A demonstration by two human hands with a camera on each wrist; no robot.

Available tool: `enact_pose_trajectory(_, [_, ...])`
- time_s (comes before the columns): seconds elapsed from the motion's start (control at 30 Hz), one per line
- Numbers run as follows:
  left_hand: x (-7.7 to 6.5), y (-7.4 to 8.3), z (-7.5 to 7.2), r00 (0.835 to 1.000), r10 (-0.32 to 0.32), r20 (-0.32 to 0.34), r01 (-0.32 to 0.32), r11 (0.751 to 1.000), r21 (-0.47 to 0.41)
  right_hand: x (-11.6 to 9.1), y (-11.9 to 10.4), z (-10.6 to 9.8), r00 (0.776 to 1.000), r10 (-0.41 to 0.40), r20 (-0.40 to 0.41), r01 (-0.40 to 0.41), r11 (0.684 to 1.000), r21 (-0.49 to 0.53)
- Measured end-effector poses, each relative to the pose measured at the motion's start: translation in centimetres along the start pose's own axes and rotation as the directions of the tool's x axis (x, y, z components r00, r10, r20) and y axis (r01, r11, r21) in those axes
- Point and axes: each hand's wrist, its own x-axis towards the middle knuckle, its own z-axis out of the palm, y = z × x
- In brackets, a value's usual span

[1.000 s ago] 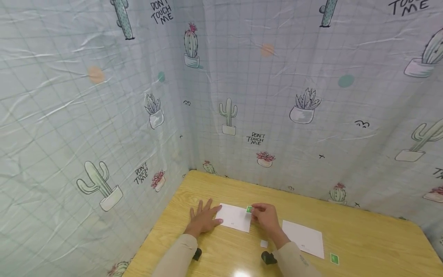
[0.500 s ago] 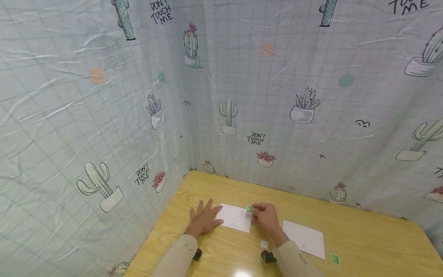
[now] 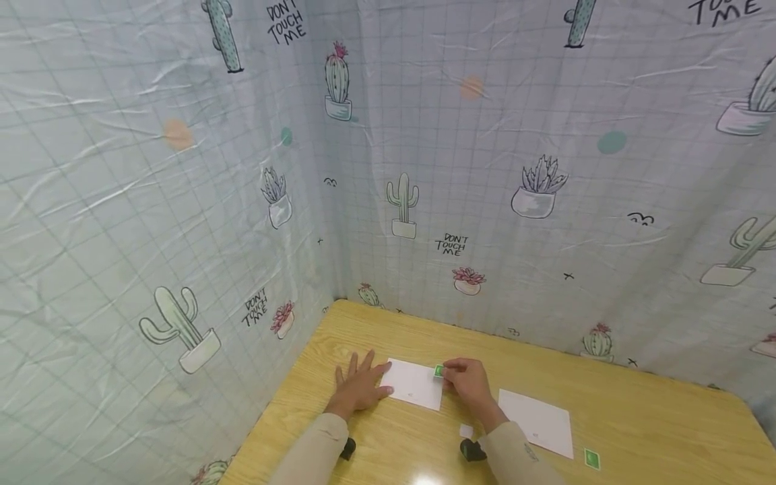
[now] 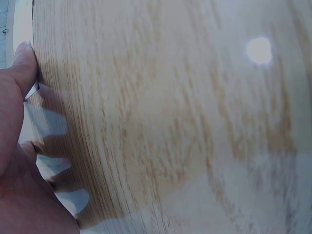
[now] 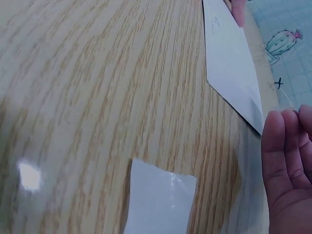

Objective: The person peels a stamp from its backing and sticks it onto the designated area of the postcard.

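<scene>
A white envelope (image 3: 412,385) lies on the wooden table. My left hand (image 3: 359,389) rests with spread fingers at its left end, thumb and index fingertip on the paper; in the left wrist view the thumb (image 4: 24,66) presses its edge. At the envelope's far right corner, my right hand (image 3: 467,380) pinches a small green postage stamp (image 3: 438,371) with a white border between thumb and fingers. The stamp overlaps the corner in the head view. In the right wrist view, curled fingers (image 5: 275,146) show near the envelope's end (image 5: 234,63), and the stamp's green face is hidden.
A second white envelope (image 3: 536,423) lies to the right, partly behind my right forearm. Beyond it is another green stamp (image 3: 592,459). A small white paper piece (image 3: 465,430) lies near my right wrist. A cactus-print curtain (image 3: 424,135) borders the table (image 3: 655,417).
The head view has shifted slightly. Both hands, the envelope and the pinched stamp keep nearly the same positions relative to each other.
</scene>
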Motion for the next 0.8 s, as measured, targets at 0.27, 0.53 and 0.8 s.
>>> enact_pose_trajectory(0.27, [-0.29,0.26,-0.07,1.000,0.003,0.005,-0.003,1.000,-0.012,0.23,0.17,0.02,1.000,0.028,-0.007,-0.028,1.000,0.011])
enact_pose_trajectory(0.53, [-0.22,0.22,-0.09,1.000,0.004,-0.001,-0.004,1.000,-0.018,0.31,0.21,0.16,1.000,0.020,0.003,-0.020,1.000,-0.020])
enact_pose_trajectory(0.8, [-0.18,0.20,-0.18,1.000,0.004,0.000,-0.004,1.000,-0.016,0.50,0.16,0.32,0.999,0.018,0.026,-0.017,0.997,-0.071])
